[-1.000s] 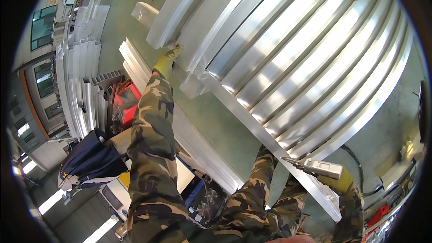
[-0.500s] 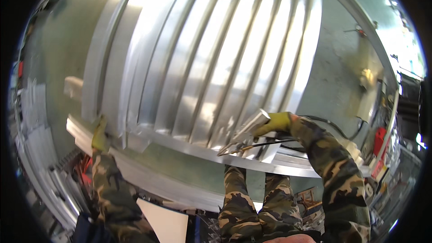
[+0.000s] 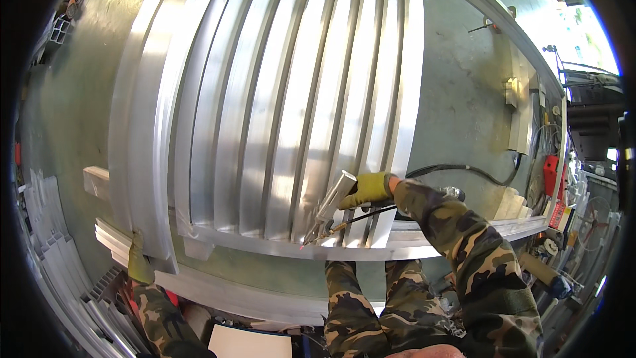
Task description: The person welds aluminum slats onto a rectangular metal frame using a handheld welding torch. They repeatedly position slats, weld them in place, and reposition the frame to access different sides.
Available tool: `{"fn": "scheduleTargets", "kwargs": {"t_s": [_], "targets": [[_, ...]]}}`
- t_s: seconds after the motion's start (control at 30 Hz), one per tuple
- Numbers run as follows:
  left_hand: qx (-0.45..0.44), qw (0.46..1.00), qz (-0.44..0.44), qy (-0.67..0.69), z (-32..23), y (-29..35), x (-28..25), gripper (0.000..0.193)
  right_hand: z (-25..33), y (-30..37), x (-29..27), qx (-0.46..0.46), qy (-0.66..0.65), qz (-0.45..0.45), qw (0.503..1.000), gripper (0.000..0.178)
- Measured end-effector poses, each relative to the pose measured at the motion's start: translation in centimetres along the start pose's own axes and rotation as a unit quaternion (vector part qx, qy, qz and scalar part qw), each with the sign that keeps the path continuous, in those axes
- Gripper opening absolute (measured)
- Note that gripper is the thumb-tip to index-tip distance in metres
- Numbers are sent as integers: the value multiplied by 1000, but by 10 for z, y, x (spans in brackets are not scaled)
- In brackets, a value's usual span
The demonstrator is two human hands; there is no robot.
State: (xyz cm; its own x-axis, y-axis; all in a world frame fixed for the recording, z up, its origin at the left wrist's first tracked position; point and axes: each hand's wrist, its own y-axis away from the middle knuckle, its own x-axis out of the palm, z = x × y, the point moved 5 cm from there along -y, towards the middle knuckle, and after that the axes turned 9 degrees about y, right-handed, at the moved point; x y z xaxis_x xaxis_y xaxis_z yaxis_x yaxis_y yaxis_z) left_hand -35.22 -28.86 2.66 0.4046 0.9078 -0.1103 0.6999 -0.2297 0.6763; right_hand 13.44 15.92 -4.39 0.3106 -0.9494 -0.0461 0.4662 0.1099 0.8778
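My right hand (image 3: 368, 190), in a yellow-green glove, is closed around a silver handheld welding gun (image 3: 336, 193). Its tip, with a small red light spot beside it, is at the near edge of a ribbed aluminium panel (image 3: 285, 126), where the slats meet the front rail (image 3: 344, 252). A thin black line with a brass-coloured end runs along the gun. At the left, my gloved left hand (image 3: 140, 265) is closed at the near end of a long aluminium profile (image 3: 136, 126) lying alongside the panel. The profile partly hides its fingers.
Pale blocks (image 3: 114, 242) lie by my left hand. A black cable (image 3: 464, 168) loops across the floor at right, near a red box (image 3: 553, 172). Stacked metal profiles (image 3: 56, 245) line the left side. A white board (image 3: 248, 343) is close to my legs.
My left hand and the profile's end have come nearer to me, past the pale blocks. The gun stays at the front rail, its tip slightly left in the shifted view. A red spot now shows.
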Motion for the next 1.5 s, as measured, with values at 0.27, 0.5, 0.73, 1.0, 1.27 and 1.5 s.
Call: {"fn": "scheduleTargets", "kwargs": {"t_s": [0.27,0.5,0.73,1.0,1.27,1.5], "targets": [[-27,1000,-1,0,-38,52,31,81,24,26,1,59,229,-225,945,69],[-73,995,-37,58,-45,100,90,75,13,41,18,-1,267,-402,876,54],[-44,996,2,83,-25,115,72,65,67,52,-2,60,251,-348,901,51],[-2,998,35,51,-29,111,80,60,244,-31,-56,-277,-325,-203,881,93],[45,997,54,-15,-20,130,122,53,341,-117,-89,-322,-680,-177,635,96],[118,992,-37,-13,51,168,77,55,327,-112,-33,-269,-689,-200,643,94]]}}
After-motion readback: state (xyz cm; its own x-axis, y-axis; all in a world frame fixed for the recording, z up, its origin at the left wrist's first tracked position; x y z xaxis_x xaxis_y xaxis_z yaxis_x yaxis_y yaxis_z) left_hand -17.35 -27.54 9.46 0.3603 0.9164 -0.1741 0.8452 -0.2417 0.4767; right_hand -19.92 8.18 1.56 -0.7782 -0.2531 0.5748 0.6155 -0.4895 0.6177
